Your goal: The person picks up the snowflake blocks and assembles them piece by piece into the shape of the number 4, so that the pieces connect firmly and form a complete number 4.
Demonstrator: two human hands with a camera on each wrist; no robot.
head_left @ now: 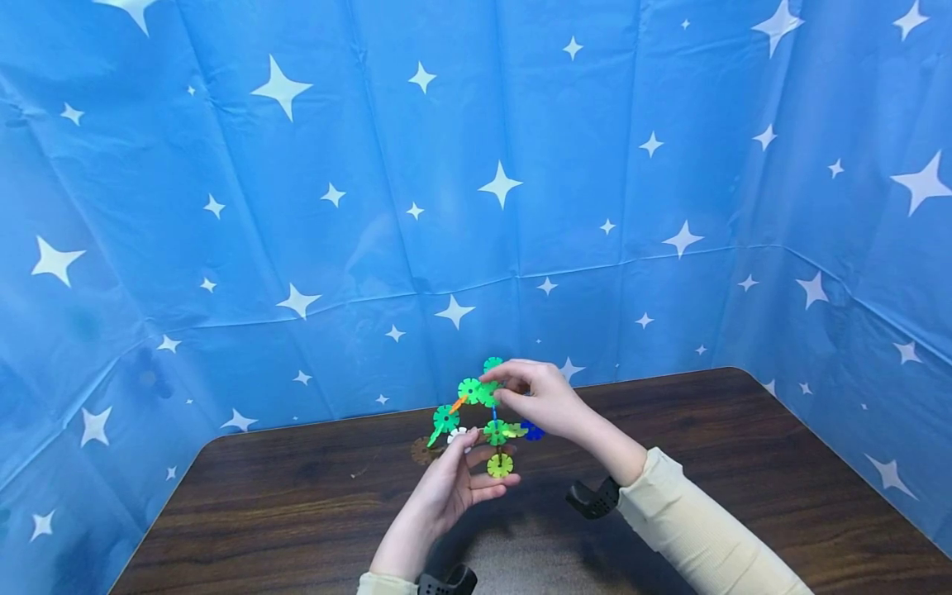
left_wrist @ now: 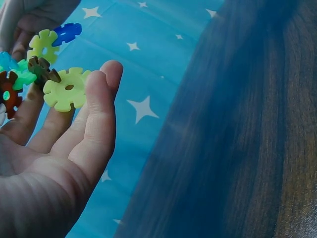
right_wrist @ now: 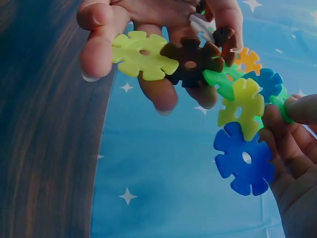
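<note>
A structure of interlocking plastic snowflake discs is held up over the table by both hands. My left hand (head_left: pixel 449 492) supports it from below, its thumb and fingers around the lower part, near a white disc (head_left: pixel 459 437). A yellow disc (left_wrist: pixel 68 89) joined to a brown disc (right_wrist: pixel 190 64) lies along the left fingers. Up at the top, my right hand (head_left: pixel 549 402) pinches a green disc (head_left: pixel 487 393) between thumb and forefinger. Below the right fingers, a yellow-green disc (right_wrist: pixel 241 109) links to a blue disc (right_wrist: pixel 244 161) at the outer end. Orange and green discs branch off to the left.
The dark wood-grain table (head_left: pixel 297 504) spreads under both hands. Behind it and at both sides hangs a blue sheet (head_left: pixel 461 231) with white stars. A black wrist strap (head_left: pixel 592 499) sits at the right sleeve, another (head_left: pixel 448 581) at the left.
</note>
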